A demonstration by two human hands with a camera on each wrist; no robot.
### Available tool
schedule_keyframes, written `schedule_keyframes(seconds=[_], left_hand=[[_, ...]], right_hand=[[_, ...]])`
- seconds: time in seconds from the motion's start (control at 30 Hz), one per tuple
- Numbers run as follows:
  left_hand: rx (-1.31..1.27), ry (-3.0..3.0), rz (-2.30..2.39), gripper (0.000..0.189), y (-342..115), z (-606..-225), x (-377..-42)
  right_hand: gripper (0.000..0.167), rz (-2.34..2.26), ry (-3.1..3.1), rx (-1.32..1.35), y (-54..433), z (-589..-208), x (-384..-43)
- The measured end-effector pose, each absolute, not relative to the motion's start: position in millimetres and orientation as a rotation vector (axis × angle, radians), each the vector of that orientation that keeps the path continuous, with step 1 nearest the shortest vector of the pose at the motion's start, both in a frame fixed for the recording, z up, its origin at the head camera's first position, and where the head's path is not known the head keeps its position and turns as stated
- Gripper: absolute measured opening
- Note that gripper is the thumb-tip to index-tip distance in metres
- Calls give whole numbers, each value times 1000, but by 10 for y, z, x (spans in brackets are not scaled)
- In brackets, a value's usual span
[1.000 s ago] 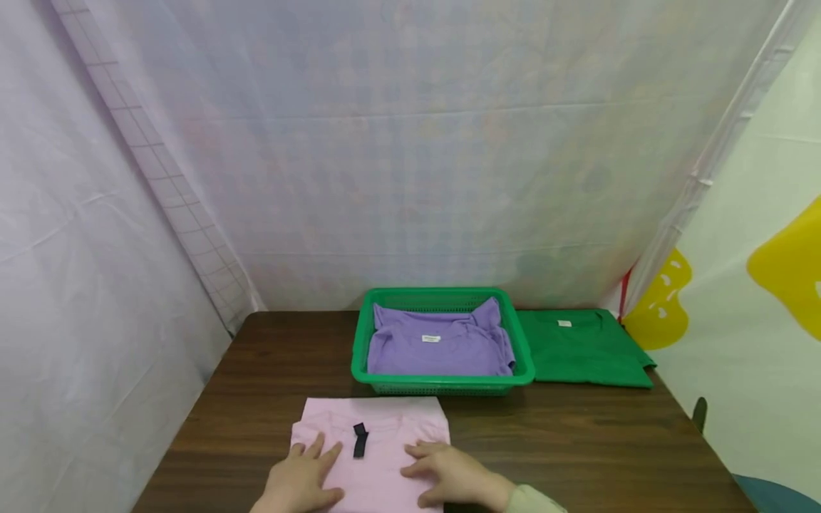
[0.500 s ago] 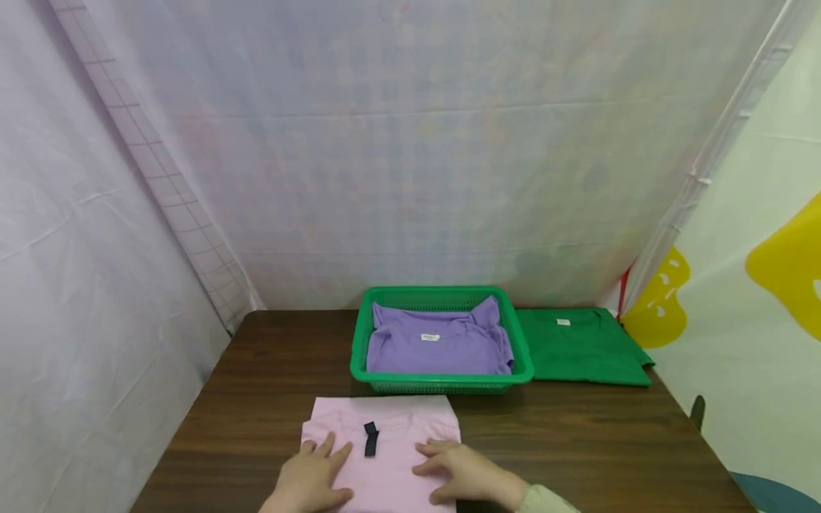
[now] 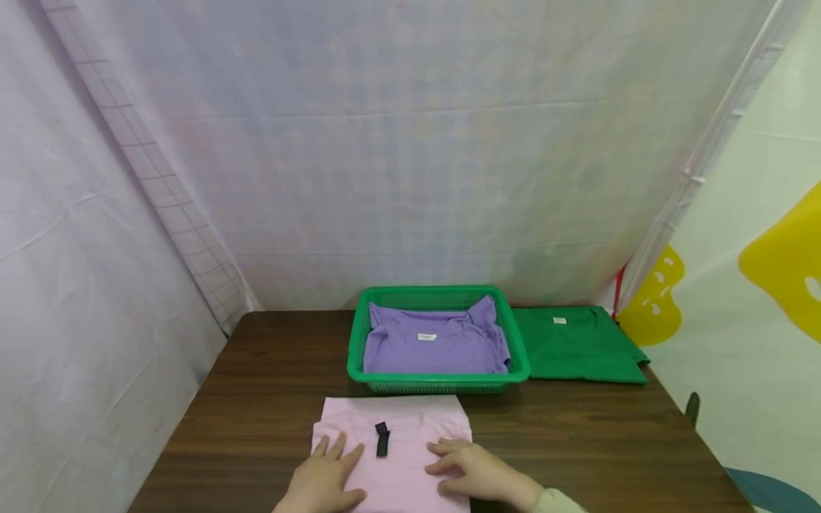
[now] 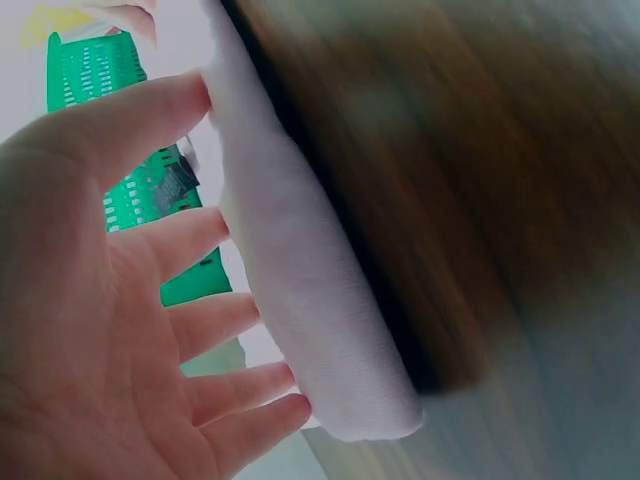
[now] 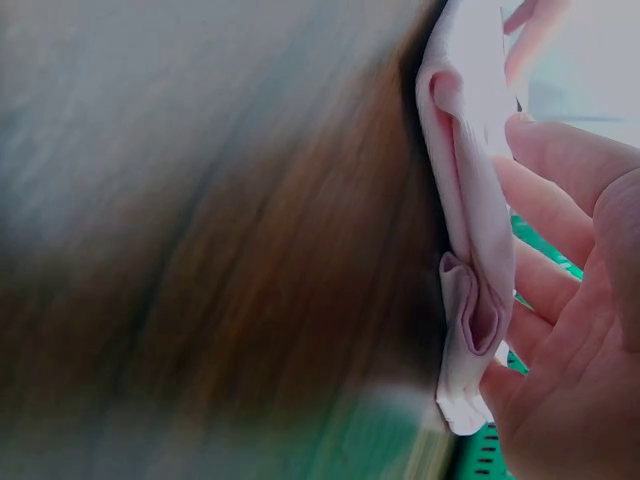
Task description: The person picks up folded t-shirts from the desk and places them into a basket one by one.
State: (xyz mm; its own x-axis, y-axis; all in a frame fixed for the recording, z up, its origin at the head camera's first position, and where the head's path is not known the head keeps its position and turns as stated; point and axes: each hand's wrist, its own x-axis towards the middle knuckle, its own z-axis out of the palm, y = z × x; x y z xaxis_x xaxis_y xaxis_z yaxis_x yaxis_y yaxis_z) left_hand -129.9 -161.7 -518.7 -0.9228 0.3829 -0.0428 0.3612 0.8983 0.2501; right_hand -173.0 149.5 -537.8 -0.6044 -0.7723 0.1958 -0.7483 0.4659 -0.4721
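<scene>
A folded pink shirt (image 3: 398, 470) with a black neck label (image 3: 382, 439) lies flat at the table's near edge. My left hand (image 3: 326, 479) rests on its left side with fingers spread, and my right hand (image 3: 473, 472) rests on its right side. In the left wrist view the fingertips (image 4: 215, 222) touch the top of the shirt's thick folded edge (image 4: 310, 290). The right wrist view shows the layered folds (image 5: 470, 250) on the other side, with the right fingers lying over the top.
Behind the shirt stands a green plastic basket (image 3: 439, 378) holding a folded purple shirt (image 3: 436, 355). A folded green shirt (image 3: 577, 349) lies to the basket's right. All are on a dark wooden table (image 3: 256, 413), with pale curtains at the back and sides.
The pink shirt has slid to the right, with both hands on it moving along, so it sits more directly in front of the basket. The view has shifted slightly.
</scene>
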Motion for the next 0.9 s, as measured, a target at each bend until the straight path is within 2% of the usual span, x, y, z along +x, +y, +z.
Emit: schedule_keyframes(seconds=[0.47,0.9], left_hand=[[633,2996,289,70,-1345,-5236,-1334],[648,2987,283,70,-1187,-5235,-1334]], right_hand=[[18,-888,2708,-1365,1756,-5423,-1743],[16,-907,2712,-1307,1919,-5383,-1697]])
